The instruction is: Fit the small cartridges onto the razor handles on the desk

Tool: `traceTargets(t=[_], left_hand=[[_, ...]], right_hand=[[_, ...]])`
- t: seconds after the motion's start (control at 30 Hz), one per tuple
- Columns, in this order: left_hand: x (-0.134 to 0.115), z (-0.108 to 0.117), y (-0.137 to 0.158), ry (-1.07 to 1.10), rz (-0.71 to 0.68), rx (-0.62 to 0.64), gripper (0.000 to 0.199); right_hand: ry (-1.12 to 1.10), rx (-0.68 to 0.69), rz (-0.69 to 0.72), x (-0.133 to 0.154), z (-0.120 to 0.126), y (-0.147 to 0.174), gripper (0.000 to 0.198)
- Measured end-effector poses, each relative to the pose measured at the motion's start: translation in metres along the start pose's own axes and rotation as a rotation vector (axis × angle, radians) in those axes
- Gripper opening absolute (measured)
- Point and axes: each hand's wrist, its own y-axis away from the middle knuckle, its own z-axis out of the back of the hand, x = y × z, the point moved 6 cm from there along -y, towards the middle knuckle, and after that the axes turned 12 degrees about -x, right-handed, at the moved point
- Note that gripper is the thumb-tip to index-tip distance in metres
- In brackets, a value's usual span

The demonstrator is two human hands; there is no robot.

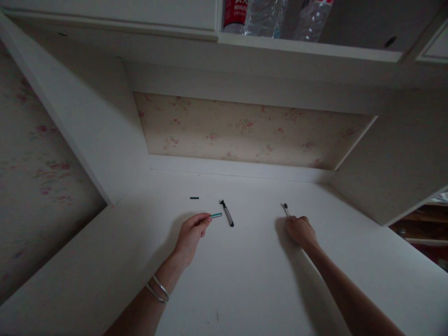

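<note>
Two closed grips mid-desk (pixel 245 280): left hand (pixel 191 233) on teal pen (pixel 216 215), right hand (pixel 300 230) on thin tool (pixel 285 208).

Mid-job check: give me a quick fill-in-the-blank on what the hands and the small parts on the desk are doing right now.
1. The left hand pinches a small ____ tube at its fingertips.
2. The dark pen lies on the white ____ between the two hands.
3. A thin stick pokes out of the ____ hand.
4. The silver bangles sit on the ____ wrist.

Missing words: teal; desk; right; left
</note>
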Motion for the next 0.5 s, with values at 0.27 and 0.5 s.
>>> traceTargets(t=[0.27, 0.5], left_hand=[[-0.002, -0.004, 0.006, -0.075, 0.017, 0.009, 0.038], [-0.002, -0.006, 0.007, -0.104, -0.02, 0.054, 0.038]], right_hand=[[-0.517, -0.335, 0.396, 0.078, 0.062, 0.047, 0.03], [-0.619, -0.366, 0.787, 0.181, 0.11, 0.111, 0.033]])
